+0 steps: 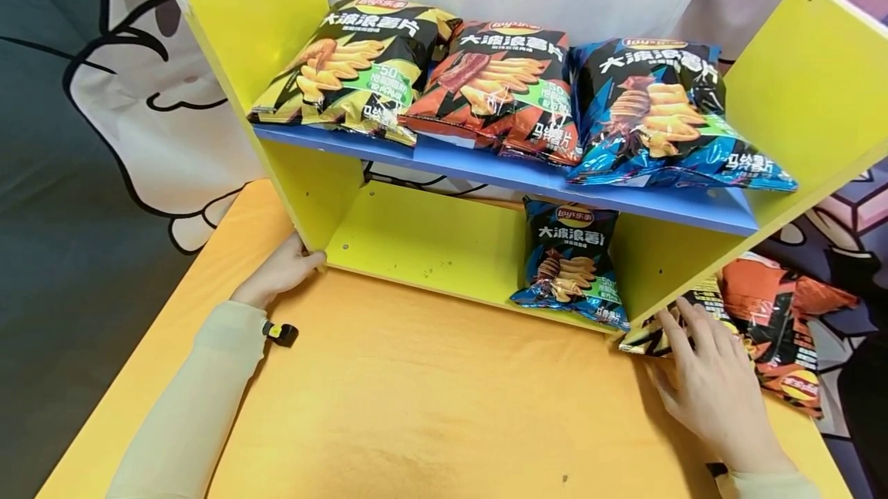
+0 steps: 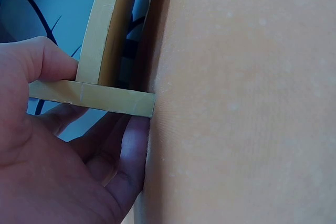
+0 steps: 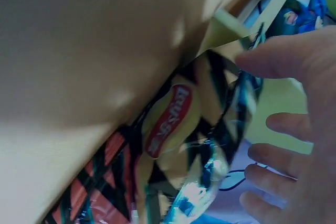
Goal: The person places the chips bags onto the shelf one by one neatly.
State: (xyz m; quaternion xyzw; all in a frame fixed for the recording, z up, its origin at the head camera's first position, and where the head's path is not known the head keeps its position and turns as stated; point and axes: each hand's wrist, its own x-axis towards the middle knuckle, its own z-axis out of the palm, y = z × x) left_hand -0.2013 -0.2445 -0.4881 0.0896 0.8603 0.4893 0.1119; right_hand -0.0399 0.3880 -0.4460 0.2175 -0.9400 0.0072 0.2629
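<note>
My left hand (image 1: 280, 271) holds the lower left corner of a yellow and blue shelf (image 1: 416, 252). In the left wrist view the thumb lies on one side of the board's edge (image 2: 100, 97) and the fingers on the other. My right hand (image 1: 718, 383) is over a yellow and black chip bag (image 3: 173, 119) beside the shelf's right panel, fingers spread and not closed round it. Past that bag lies a red chip bag (image 1: 773, 321). On the lower shelf, a blue chip bag (image 1: 572, 264) stands upright at the right end.
The upper shelf bears a yellow chip bag (image 1: 357, 67), a red chip bag (image 1: 502, 86) and a blue chip bag (image 1: 666, 113) in a row. The shelf stands on an orange-yellow table (image 1: 444, 406). A cartoon-printed backdrop (image 1: 173, 129) is behind.
</note>
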